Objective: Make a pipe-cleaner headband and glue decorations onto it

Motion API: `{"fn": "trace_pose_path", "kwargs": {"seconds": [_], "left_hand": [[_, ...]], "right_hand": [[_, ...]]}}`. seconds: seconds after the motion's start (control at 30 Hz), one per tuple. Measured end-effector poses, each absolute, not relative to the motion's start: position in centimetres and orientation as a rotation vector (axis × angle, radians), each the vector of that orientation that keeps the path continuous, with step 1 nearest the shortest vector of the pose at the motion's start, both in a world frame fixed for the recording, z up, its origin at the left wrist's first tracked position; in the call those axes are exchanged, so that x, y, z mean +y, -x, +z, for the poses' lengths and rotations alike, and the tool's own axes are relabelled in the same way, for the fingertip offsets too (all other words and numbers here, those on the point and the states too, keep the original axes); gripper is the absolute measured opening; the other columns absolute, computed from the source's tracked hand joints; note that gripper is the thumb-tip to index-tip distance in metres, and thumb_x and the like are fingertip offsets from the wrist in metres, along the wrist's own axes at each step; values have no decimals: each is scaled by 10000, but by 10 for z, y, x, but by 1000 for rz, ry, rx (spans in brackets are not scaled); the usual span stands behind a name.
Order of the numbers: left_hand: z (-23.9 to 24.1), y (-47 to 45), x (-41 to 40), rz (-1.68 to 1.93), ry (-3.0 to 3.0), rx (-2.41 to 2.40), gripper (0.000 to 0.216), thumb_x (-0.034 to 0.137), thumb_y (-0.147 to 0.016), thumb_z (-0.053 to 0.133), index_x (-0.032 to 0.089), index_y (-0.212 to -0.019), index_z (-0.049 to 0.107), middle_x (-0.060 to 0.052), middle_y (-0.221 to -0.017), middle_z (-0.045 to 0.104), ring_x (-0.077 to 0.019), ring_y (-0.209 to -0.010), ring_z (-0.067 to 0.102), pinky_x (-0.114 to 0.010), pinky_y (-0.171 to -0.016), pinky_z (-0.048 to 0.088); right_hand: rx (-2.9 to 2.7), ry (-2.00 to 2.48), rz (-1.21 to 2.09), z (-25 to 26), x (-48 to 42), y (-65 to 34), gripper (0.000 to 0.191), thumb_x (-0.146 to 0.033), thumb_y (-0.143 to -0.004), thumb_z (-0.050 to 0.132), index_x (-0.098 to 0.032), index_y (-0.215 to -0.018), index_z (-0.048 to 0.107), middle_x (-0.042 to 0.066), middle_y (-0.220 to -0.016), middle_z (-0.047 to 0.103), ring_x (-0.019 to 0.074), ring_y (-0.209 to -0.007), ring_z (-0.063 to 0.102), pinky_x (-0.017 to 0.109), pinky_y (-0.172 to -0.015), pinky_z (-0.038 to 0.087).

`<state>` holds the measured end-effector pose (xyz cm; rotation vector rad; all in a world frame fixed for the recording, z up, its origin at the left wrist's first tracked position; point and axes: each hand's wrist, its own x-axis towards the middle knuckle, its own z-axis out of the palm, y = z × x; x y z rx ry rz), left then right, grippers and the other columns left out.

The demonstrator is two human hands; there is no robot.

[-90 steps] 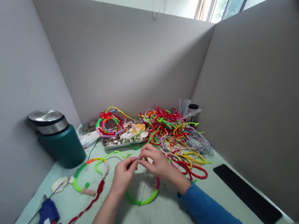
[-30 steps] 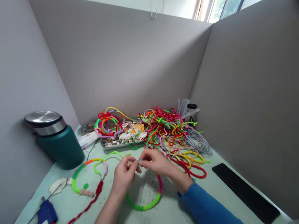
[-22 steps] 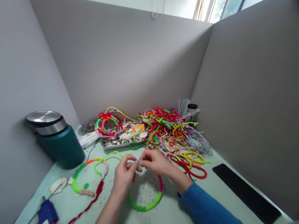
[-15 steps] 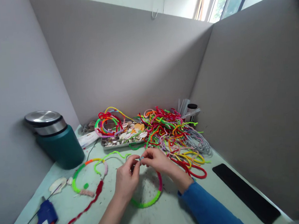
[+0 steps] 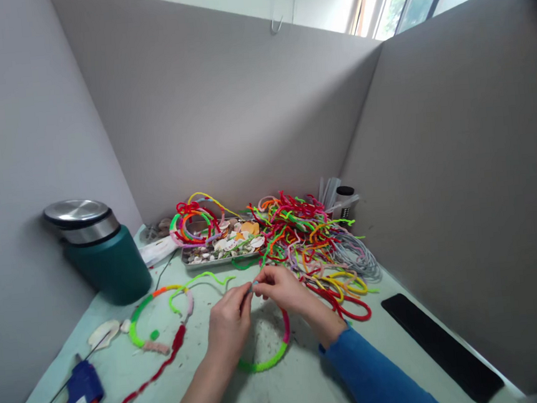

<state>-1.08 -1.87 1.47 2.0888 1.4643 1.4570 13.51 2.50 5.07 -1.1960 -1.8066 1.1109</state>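
My left hand [image 5: 229, 323] is pinched at the top of a ring wrapped in fuzzy pipe cleaner [image 5: 265, 366], bright green at the bottom and pink up the right side. The ring's upper part is hidden behind my fingers. Close against it, my right hand [image 5: 283, 288] pinches a small light blue bit [image 5: 255, 283], which looks like pipe cleaner. Most of that bit is covered by the fingertips. Left of my hands lies a second wrapped ring [image 5: 135, 320], partly covered in green, orange and yellow, with a loose dark red pipe cleaner [image 5: 163, 369] trailing from it.
A metal tray [image 5: 217, 262] of shells stands at the back beside a heap of coloured pipe cleaners [image 5: 299, 230]. A teal flask [image 5: 109, 265] and a blue glue gun [image 5: 83, 399] are at left. A black strip [image 5: 441, 346] lies at right, by the partition [image 5: 464, 178].
My left fingers have straightened and closed together at the top of the ring. The right hand has barely moved; the lower ring has shifted very slightly.
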Motion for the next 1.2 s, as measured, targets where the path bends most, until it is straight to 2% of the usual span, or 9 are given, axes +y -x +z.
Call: {"fn": "trace_pose_path", "kwargs": {"seconds": [0.13, 0.23, 0.33, 0.57, 0.7, 1.03, 1.1, 1.2], "left_hand": [[17, 11, -18, 1392, -1928, 1538, 196, 225, -824, 514, 188, -922, 680, -65, -861, 713, -193, -770, 651, -290, -705, 487], [20, 11, -16, 1287, -1694, 1571, 204, 277, -796, 541, 184, -900, 690, -36, -697, 694, -164, -561, 612, -253, -530, 457], [24, 12, -14, 1198, -1504, 1518, 217, 313, -764, 562, 175, -865, 695, 8, -541, 620, -123, -404, 504, -222, -408, 377], [37, 13, -14, 1067, -1182, 1360, 189, 331, -662, 611, 144, -685, 614, 73, -394, 457, -74, -309, 361, -188, -322, 271], [35, 16, -11, 1050, -1136, 1264, 229, 369, -623, 640, 151, -627, 570, 72, -406, 454, -69, -322, 380, -181, -326, 280], [30, 22, -12, 985, -1169, 1254, 256, 387, -666, 633, 147, -635, 550, 69, -446, 462, -50, -344, 368, -166, -339, 259], [33, 21, -14, 966, -1124, 1240, 267, 399, -666, 641, 148, -657, 551, 65, -461, 476, -51, -349, 381, -165, -338, 255], [34, 19, -13, 983, -1073, 1198, 328, 437, -655, 657, 147, -787, 579, 40, -558, 556, -63, -371, 427, -174, -343, 290]], "right_hand": [[-1816, 1214, 1076, 53, 24, -134, 32, -119, -681, 593, -144, -683, 613, -30, -587, 567, 95, -545, 504, 191, -498, 360], [-1829, 1215, 1067, 55, 24, -133, 43, -117, -683, 595, -144, -699, 624, -29, -602, 570, 97, -554, 500, 195, -511, 365], [-1843, 1215, 1045, 56, 23, -133, 56, -109, -680, 596, -146, -702, 631, -28, -615, 575, 99, -571, 502, 194, -518, 362], [-1884, 1165, 1052, 57, 20, -134, 51, -122, -695, 599, -146, -714, 640, -19, -643, 599, 108, -609, 521, 200, -555, 375], [-1893, 1167, 1076, 56, 22, -134, 39, -134, -695, 606, -148, -710, 640, -22, -626, 593, 109, -598, 517, 200, -540, 366], [-1886, 1109, 1128, 58, 20, -134, 30, -132, -675, 615, -142, -699, 630, -28, -626, 575, 101, -588, 502, 205, -546, 372], [-1851, 1095, 1175, 58, 20, -134, 22, -135, -667, 617, -145, -686, 624, -29, -612, 571, 100, -573, 502, 202, -528, 368], [-1724, 1102, 1244, 55, 25, -135, 29, -146, -661, 613, -152, -689, 608, -31, -605, 570, 98, -554, 509, 201, -520, 380]]}}
